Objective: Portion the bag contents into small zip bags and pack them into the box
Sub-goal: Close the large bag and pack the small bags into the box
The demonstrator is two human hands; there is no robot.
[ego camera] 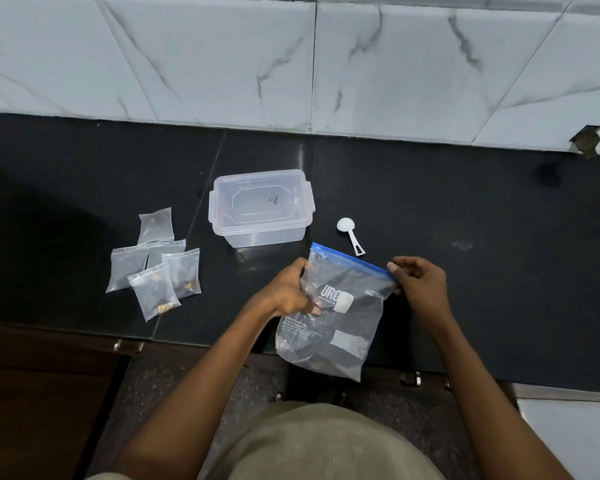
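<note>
Closest to me is the big zip bag (336, 323), clear with a blue seal strip and white print, hanging partly over the front edge of the dark counter (465, 209). My left hand (288, 292) is clamped on the bag's left side below the seal, thumb on the front. My right hand (418, 280) pinches the right end of the blue strip between thumb and fingers. I cannot tell how much is inside the bag; it looks nearly flat.

Just beyond the bag's top edge lies a white scoop (351, 234), bowl away from me, apart from the bag. To its left stands the clear plastic box (260, 207) with its lid on and clips at the sides. Well to the left of that, five small zip bags (156, 261) lie overlapping in a loose cluster, some with small yellowish bits in their lower corners. Marbled white tiles (291, 64) rise behind the counter.
</note>
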